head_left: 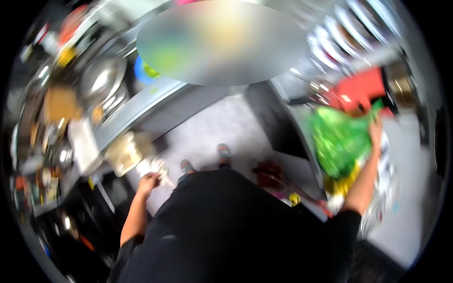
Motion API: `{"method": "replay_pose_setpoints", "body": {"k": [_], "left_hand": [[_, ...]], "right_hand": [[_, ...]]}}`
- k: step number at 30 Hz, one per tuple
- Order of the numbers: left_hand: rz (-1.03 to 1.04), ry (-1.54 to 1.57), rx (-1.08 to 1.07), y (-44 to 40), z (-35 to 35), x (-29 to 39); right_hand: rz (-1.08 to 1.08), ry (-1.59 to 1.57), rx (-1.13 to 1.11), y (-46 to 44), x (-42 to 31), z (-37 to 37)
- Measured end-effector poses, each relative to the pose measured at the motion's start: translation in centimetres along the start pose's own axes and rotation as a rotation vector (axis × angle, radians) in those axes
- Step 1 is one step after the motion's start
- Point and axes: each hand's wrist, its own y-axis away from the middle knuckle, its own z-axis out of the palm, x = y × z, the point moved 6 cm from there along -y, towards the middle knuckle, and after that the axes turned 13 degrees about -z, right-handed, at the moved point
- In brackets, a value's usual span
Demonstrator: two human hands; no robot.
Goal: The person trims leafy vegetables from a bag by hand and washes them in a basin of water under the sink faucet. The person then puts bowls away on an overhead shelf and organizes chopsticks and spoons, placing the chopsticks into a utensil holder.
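Observation:
My right hand (375,128) is closed on the top edge of a green plastic bag (339,139), which bulges over the counter on the right. Below that bag lies something yellow (343,184), and clear plastic (377,207) is by my forearm. On the other side, low near the left counter, my left hand (150,181) is closed on a white crumpled thing (155,167); blur hides what kind it is. Just beyond it is a pale yellowish container (123,153).
A red object (361,89) sits behind the green bag, below racked plates (339,35). Metal bowls (103,78) and a wooden block (61,104) are on the left. A dark red item (269,174) is low by the right cabinet. Grey floor (207,122) lies between the counters.

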Motion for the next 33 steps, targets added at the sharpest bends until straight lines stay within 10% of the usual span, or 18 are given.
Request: {"method": "replay_pose_setpoints", "body": {"k": [3,10,13,21,26,29,31,33], "left_hand": [[-0.074,0.234,-0.011,1.8,1.9,-2.4],[-0.297,0.716,0.031,-0.3,0.1,-10.1],[-0.246,0.802,0.035,-0.8,-2.8,-9.8],[-0.014,0.724,-0.007,-3.1,-10.0,-14.8],[-0.199,0.488,0.274,-1.9,-12.2,-22.3],[-0.23,0.262,0.417,-1.6,-13.3,-25.6],[-0.232,0.145,0.443,-1.4,-14.3,-25.1],[-0.214,0.243,0.443,-1.3,-15.7,-24.0]], "right_hand": [[0.296,-0.042,-0.355,2.5,1.5,-2.6],[0.685,-0.04,-0.294,7.5,3.7,-13.5],[0.603,-0.391,-0.171,7.7,-2.6,-16.8],[-0.142,0.105,0.486,3.9,-23.0,-24.9],[-0.444,-0.824,0.163,5.6,-43.5,-7.8],[-0.011,-1.073,-0.516,8.2,-52.7,10.5],[-0.435,0.885,-0.78,11.7,-58.9,17.0],[-0.498,-0.362,-0.598,12.1,-60.1,24.4]]}}
